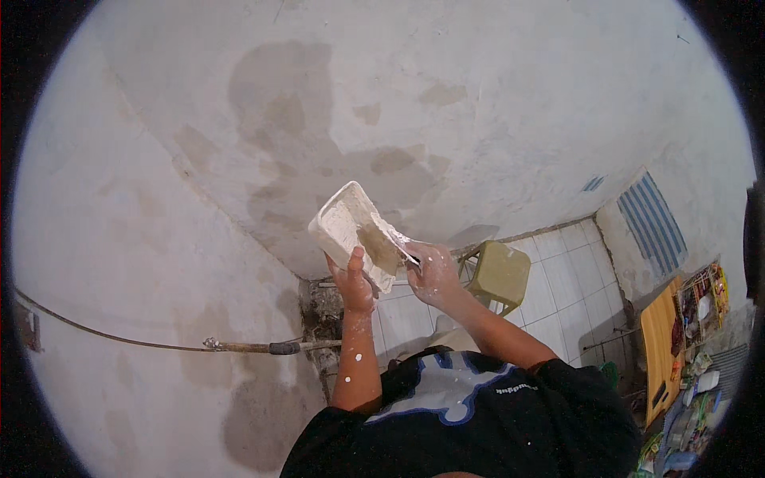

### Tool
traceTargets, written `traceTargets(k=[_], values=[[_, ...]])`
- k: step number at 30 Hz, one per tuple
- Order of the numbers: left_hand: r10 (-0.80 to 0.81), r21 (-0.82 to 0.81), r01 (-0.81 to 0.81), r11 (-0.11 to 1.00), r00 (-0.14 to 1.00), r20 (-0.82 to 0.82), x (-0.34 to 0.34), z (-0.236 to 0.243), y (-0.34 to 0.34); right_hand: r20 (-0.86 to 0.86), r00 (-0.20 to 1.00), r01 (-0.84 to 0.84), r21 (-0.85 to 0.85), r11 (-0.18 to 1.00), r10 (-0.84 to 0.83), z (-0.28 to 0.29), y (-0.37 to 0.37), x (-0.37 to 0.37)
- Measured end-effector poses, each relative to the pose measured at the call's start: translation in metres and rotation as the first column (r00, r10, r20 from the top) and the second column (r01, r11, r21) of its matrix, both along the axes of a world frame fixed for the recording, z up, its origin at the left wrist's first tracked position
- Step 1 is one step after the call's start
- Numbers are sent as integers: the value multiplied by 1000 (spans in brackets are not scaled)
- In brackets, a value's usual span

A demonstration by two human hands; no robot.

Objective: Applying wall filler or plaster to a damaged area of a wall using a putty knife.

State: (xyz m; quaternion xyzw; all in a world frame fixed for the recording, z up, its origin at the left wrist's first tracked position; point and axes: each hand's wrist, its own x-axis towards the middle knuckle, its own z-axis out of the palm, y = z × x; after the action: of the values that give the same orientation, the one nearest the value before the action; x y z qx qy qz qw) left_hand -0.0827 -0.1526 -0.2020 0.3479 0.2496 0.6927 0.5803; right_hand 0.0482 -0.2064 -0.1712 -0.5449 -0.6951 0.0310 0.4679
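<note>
In front of the wall, my left hand (353,285) grips a white rectangular tub (327,226) from below, its thumb over the rim. Wet off-white putty (352,221) coats the inside of the tub, which is tilted with its opening toward me. My right hand (435,276) is closed around a putty-smeared scraper (402,244) at the tub's right side. Its dark handle end barely shows between my fingers, and the blade is caked white. White splashes dot both hands and my left forearm.
A pale wall (518,103) with damp-looking patches rises ahead. An olive plastic stool (504,272) stands on white floor tiles (558,253) to the right. A pole (247,347) juts out at left. A wooden board (660,354) and cluttered goods (700,398) fill the lower right.
</note>
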Motion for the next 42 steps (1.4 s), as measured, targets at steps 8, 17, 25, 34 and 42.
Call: traceTargets(k=[8, 17, 25, 34, 42], values=[[48, 87, -39, 995, 993, -105, -1, 5, -6, 1, 1000, 26, -38, 999, -26, 11, 4, -6], [75, 116, -57, 992, 986, -152, -5, 3, -6, 78, 997, 35, -78, 996, -29, -13, 19, -9], [85, 179, -42, 983, 966, -242, -10, 0, -4, 114, 994, 52, -426, 903, -3, 21, 21, -17], [65, 148, -25, 989, 960, -271, -5, 5, -7, 123, 992, 66, -363, 929, -22, -7, 36, -18], [52, 110, -12, 994, 927, -372, 3, 2, -10, 119, 991, 100, -343, 934, -63, -20, 44, -12]])
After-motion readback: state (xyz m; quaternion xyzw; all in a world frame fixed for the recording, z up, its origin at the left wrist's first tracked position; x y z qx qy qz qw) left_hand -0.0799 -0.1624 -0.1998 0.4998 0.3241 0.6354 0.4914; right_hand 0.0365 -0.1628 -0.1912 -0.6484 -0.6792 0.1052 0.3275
